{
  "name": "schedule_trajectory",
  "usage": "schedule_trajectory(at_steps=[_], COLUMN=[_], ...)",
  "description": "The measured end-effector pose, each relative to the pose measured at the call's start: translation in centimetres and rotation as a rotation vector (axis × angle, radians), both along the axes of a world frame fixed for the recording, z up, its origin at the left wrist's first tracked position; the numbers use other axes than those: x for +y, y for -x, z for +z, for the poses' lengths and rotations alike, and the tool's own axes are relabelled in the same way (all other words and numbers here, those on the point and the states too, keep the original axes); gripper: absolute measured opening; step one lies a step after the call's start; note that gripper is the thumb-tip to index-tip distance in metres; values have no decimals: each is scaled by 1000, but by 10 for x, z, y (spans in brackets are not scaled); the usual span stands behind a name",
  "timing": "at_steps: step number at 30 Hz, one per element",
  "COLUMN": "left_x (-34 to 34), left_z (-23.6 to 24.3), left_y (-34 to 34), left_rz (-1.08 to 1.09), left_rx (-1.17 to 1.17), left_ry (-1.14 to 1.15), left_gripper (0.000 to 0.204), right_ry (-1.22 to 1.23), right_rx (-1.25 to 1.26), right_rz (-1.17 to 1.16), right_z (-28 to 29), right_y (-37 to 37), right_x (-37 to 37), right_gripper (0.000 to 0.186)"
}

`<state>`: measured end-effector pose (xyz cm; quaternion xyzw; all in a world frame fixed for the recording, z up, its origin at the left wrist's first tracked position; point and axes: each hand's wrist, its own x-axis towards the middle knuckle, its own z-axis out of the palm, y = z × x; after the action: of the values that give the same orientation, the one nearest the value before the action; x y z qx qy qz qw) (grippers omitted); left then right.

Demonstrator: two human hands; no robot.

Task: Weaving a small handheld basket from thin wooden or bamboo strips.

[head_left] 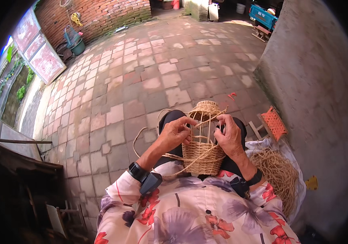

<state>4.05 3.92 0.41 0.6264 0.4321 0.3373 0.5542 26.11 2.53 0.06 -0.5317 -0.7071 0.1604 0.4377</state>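
On my lap rests a partly woven straw basket point(203, 159), its lower body tightly woven. Bare upright stakes point(200, 132) run from it up to a smaller woven section point(207, 107) at the far end. A twisted straw cord point(211, 118) crosses these stakes. My left hand point(176, 131) pinches the cord at the left side of the stakes. At the right side, my right hand point(228, 136) has thumb and forefinger closed near the cord's other end. Long loose cord loops out to the left and across the basket's front.
To the right, a heap of straw cord point(277, 173) lies on a white sheet point(300, 191). An orange woven stool point(274, 123) stands against the concrete wall point(316, 81). Dark wooden furniture point(23, 171) is at the left. Farther off are a green tub point(77, 47) and a blue vehicle point(263, 17).
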Motion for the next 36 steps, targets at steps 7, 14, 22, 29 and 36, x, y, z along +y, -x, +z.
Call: schedule_trajectory(at_steps=[7, 14, 22, 29, 36], left_x=[-5, -15, -11, -12, -15], left_z=[-8, -43, -7, -15, -43], left_y=[41, 324, 76, 92, 130], left_rz=[392, 989, 322, 13, 91], left_rx=[295, 1099, 210, 224, 191], left_ry=[-430, -491, -69, 54, 154], left_gripper=[25, 27, 30, 27, 28], right_ry=[-48, -13, 178, 275, 301], right_rx=[-43, -38, -3, 84, 47], right_rz=[-7, 0, -28, 20, 22], right_z=[-3, -3, 4, -1, 6], right_y=[-1, -7, -12, -14, -7], right_x=[-1, -1, 5, 8, 1], right_gripper=[37, 37, 38, 41, 42])
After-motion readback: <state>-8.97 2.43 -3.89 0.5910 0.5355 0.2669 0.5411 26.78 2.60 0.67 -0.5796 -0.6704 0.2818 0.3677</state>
